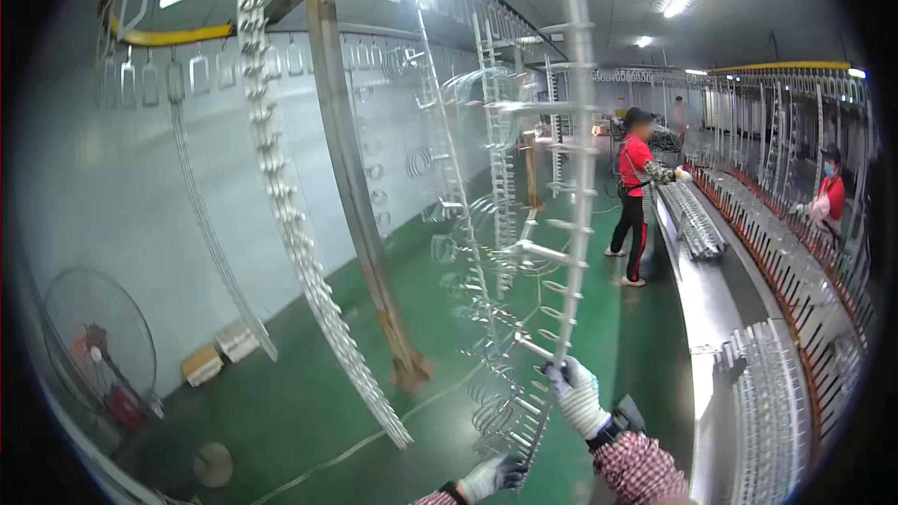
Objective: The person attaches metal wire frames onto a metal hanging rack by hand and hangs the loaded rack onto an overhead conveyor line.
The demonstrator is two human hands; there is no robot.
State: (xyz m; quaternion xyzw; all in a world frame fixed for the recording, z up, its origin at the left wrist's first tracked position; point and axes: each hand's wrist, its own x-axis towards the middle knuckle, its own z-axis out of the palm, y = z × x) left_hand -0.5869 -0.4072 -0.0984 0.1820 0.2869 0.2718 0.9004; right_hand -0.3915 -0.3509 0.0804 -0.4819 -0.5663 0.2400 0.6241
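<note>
A long silver hanging rack (577, 178) with short side prongs runs from the top of the view down in front of me, leaning slightly. My right hand (580, 399), in a white glove with dark fingertips, is closed round its lower part. Lower down, my left hand (490, 479), gloved the same way, is closed on the rack's bottom end; its fingers are partly hidden at the edge. Just left of this rack hang other racks with thin metal rings (486, 411) on them, some blurred.
To the left hang a pronged rack (290, 224) and a slanting steel post (360, 196). A fan (98, 341) stands by the wall. At right, a metal bench (687, 290) carries stacked metal racks (762, 411). Two people in red (636, 164) work along the line; another stands farther back.
</note>
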